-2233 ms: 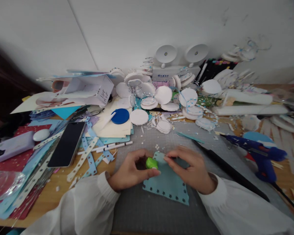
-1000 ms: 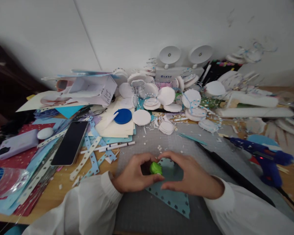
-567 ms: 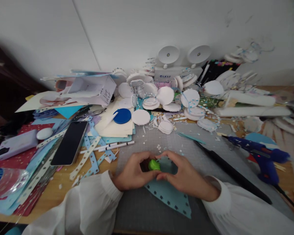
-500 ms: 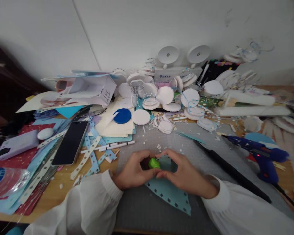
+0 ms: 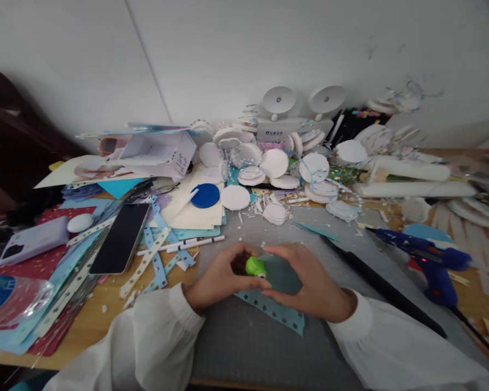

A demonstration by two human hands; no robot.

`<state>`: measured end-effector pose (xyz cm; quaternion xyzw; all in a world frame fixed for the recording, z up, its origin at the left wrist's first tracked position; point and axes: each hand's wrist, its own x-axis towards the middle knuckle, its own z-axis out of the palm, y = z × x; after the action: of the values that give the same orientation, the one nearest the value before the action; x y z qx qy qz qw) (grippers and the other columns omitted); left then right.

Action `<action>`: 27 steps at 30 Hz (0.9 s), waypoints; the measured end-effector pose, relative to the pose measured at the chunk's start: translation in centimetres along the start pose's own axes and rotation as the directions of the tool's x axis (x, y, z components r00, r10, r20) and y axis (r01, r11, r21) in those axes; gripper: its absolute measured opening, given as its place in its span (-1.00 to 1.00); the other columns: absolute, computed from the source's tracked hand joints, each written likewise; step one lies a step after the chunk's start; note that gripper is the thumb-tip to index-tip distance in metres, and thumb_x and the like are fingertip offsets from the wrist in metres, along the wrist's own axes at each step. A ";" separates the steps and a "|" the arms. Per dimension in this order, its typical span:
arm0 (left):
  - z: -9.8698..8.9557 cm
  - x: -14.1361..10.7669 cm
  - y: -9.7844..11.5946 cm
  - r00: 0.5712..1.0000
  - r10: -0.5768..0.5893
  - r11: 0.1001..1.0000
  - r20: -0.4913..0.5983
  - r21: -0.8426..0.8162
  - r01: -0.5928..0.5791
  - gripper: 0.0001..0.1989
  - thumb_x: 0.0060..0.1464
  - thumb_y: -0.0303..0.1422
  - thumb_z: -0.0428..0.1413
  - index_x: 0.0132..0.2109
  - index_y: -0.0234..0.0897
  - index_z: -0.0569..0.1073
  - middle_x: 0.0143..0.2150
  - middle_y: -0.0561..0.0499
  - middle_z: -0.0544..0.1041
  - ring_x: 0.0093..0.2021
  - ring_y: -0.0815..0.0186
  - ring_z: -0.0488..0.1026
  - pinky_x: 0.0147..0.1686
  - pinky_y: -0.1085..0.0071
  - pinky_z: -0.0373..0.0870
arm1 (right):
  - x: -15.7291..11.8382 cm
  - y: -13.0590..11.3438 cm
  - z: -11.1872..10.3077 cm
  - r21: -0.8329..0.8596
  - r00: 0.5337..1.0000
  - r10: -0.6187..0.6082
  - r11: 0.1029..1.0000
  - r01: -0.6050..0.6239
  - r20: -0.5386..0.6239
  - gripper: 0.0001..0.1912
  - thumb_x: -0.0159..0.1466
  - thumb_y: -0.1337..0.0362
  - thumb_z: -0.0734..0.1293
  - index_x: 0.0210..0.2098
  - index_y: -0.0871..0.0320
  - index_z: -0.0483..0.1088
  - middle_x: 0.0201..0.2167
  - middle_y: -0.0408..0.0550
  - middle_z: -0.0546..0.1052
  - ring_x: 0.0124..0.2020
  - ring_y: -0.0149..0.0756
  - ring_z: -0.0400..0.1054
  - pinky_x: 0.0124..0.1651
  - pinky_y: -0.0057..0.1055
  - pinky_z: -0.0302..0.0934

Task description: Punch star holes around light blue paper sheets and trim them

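Note:
Low in the middle, my left hand (image 5: 220, 278) is closed on a small bright green object (image 5: 256, 266) held between thumb and fingers. My right hand (image 5: 312, 285) curves in from the right, thumb and fingertips closed on the edges of a light blue sheet (image 5: 275, 313) with dark flower shapes along its border. The sheet lies behind and below the green object, over the grey cutting mat (image 5: 244, 355). Part of the sheet is hidden by my fingers.
To the right are a blue glue gun (image 5: 426, 258), a long black tool (image 5: 385, 279) and light blue tweezers (image 5: 315, 232). White discs (image 5: 235, 197) crowd the back. At left lie a phone (image 5: 120, 239), white pens (image 5: 195, 243) and patterned paper strips (image 5: 144, 262).
My fingertips have moved slightly apart, and more of the green object shows. The patterned sheet has shifted up and left, with less of it below my hands. The view has shifted slightly.

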<state>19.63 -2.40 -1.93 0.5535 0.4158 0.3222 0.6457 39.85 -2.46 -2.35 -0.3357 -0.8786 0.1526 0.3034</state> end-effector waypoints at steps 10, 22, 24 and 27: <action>-0.1 0.0 0.1 0.998 0.024 0.985 0.061 -0.174 -0.013 -0.63 -0.17 -0.27 0.33 -0.28 -0.34 0.37 -0.40 0.09 0.39 -0.37 0.39 0.31 -0.35 0.47 0.25 | -0.1 -0.6 -0.2 -0.263 0.960 -0.168 0.959 0.107 -0.224 -0.76 0.24 0.29 0.34 -0.08 0.04 0.39 -0.11 0.01 0.41 -0.10 -0.16 0.27 -0.08 -0.18 0.17; 0.0 -0.3 0.4 0.997 -0.028 0.957 0.066 -0.287 0.046 -0.76 0.01 -0.25 0.23 -0.23 -0.34 0.52 -0.31 0.01 0.54 -0.29 0.37 0.40 -0.23 0.50 0.28 | 0.0 -1.4 0.4 -0.021 0.954 -0.034 0.999 0.029 -0.299 -0.71 0.18 0.38 0.38 -0.09 0.14 0.38 -0.08 0.06 0.42 -0.03 -0.11 0.27 -0.02 -0.10 0.18; 0.2 -0.4 0.3 0.997 -0.052 0.951 0.051 -0.303 0.066 -0.75 0.00 -0.23 0.23 -0.24 -0.34 0.53 -0.32 0.01 0.53 -0.30 0.38 0.40 -0.26 0.51 0.27 | 0.1 -1.5 0.5 0.007 0.952 -0.017 1.000 0.020 -0.306 -0.71 0.18 0.39 0.37 -0.09 0.13 0.37 -0.08 0.05 0.42 -0.01 -0.11 0.26 0.00 -0.10 0.18; 0.5 -0.4 0.5 0.997 -0.074 0.952 0.005 -0.297 0.072 -0.77 -0.03 -0.27 0.25 -0.26 -0.34 0.53 -0.33 0.03 0.53 -0.33 0.41 0.39 -0.28 0.54 0.28 | 0.3 -1.4 0.5 0.027 0.954 0.008 1.000 0.000 -0.299 -0.73 0.16 0.39 0.38 -0.13 0.13 0.37 -0.06 0.06 0.42 0.00 -0.10 0.25 0.01 -0.07 0.16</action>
<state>19.93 -2.86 -1.40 0.4337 0.3848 0.3587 0.7316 38.68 -3.30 -1.96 -0.3526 -0.8198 0.1127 0.4369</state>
